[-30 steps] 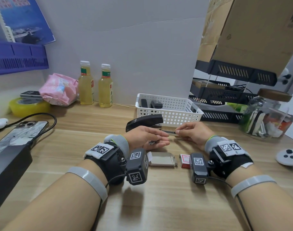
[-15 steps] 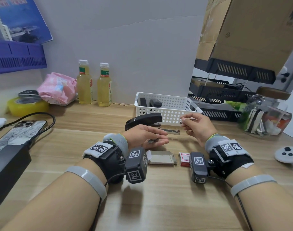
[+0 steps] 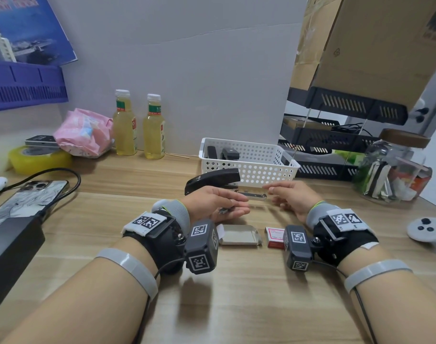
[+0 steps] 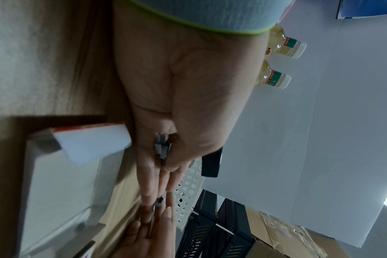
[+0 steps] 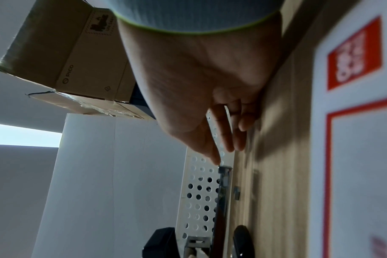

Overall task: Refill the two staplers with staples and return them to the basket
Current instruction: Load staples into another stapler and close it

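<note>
So the left hand (image 3: 212, 199) has the black stapler (image 3: 213, 181) up off the desk (image 3: 224, 294), lid swung open, with the metal staple rail (image 3: 253, 195) sticking out to the right. The fingers look mostly straight, with the thumb over the stapler body, so the grip is grasping the stapler, but loosely. The right hand (image 3: 292, 197) is just beside the rail's tip with its fingers relaxed. It looks released, and I can't see any staples pinched in it. In the right wrist view the fingertips (image 5: 212, 157) are almost touching the rail end.

The white basket (image 3: 249, 167) sits right behind the hands on the far side of the desk, with two dark items already in it. I can't tell if either one is the second stapler. The open staple box tray (image 3: 239, 234) and its red and white sleeve (image 3: 274, 234) lie on the near side, between the wrists.

What could go wrong, I reckon: with that loose hold the stapler could tip or twist when the lid gets pushed shut, and a staple strip sitting crooked in the rail would jam. A spring-loaded lid can also snap down on a fingertip that close.
</note>
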